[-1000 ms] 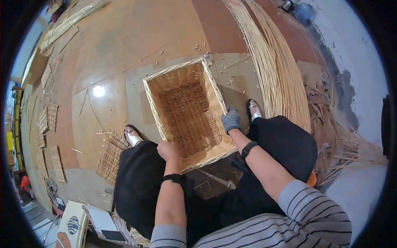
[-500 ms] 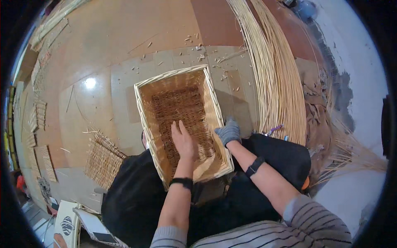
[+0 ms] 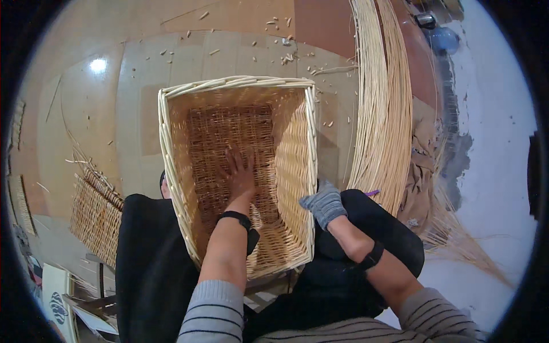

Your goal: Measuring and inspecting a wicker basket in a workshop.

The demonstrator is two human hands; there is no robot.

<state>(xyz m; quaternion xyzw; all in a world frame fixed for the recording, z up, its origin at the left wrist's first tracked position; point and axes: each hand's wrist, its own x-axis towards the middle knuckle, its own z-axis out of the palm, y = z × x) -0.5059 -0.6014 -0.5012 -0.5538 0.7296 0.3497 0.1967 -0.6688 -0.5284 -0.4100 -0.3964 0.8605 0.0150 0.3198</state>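
Note:
A large rectangular wicker basket [image 3: 313,131] rests tilted over my lap, its open top facing me. It has a pale braided rim, pale walls and a browner woven bottom. My left hand [image 3: 240,174] is bare and reaches inside, fingers spread flat against the bottom. On the right, my right hand [image 3: 325,204] wears a grey knitted glove and grips the basket's right side near the rim; some of its fingers are hidden behind the wall.
A long bundle of pale wicker rods [image 3: 380,108] lies on the floor at the right, beside brown cloth [image 3: 418,183]. A woven panel [image 3: 94,214] is at the left. Wood scraps [image 3: 287,58] litter the floor ahead. A white wall [image 3: 492,114] stands far right.
My left hand has gone deeper into the basket and now presses on its bottom with fingers spread. The basket has turned straighter. The view has shifted.

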